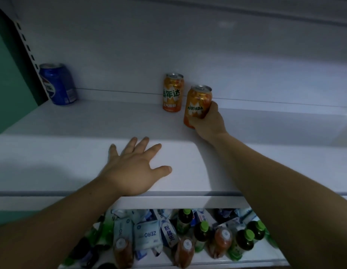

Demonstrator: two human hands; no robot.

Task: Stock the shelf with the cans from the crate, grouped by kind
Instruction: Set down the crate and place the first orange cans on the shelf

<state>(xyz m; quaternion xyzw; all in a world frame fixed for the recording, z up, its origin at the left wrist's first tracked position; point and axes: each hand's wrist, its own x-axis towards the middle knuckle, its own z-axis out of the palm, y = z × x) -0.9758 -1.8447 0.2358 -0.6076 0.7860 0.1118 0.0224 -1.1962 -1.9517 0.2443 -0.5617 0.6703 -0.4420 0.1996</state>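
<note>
The white shelf (71,152) spans the view. Below its front edge, a lower shelf carries a jumble of green-capped bottles (244,241) and pale cartons (147,235). The left grip (134,167) lies flat near the shelf's front edge, fingers spread, released and holding nothing. The right grip (209,123) is wrapped round an orange can (198,105) toward the back edge. The can leans a little, and I cannot tell whether its base touches the shelf. Just to its left, nearer the back edge, a second orange can (172,93) stands upright. A blue can (58,84) stands at the back left corner — well apart from both.
</note>
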